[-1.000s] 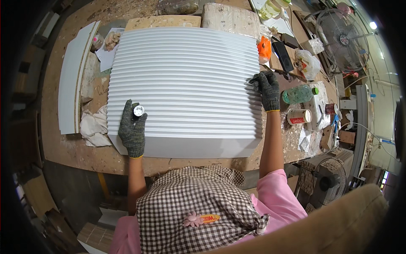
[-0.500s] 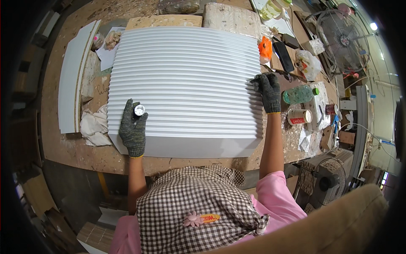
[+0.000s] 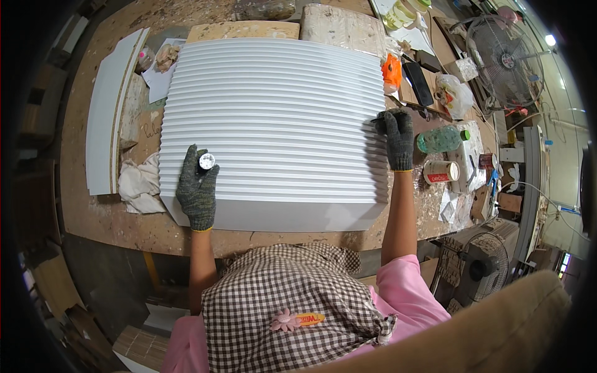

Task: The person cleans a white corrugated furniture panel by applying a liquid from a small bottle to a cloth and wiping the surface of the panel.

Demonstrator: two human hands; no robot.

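Ribbed white panel (image 3: 280, 118), along front edge of bench (image 3: 134, 230) | Left hand (image 3: 198, 191): gripping white-topped container (image 3: 207, 161), near front-left corner | Right hand (image 3: 398, 138): at panel's right edge, grip indeterminable

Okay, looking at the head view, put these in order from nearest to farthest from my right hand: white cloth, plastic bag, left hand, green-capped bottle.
From the right hand:
1. Bottle, just to its right
2. Bag, up and right
3. Left hand, across the panel
4. Cloth, far left
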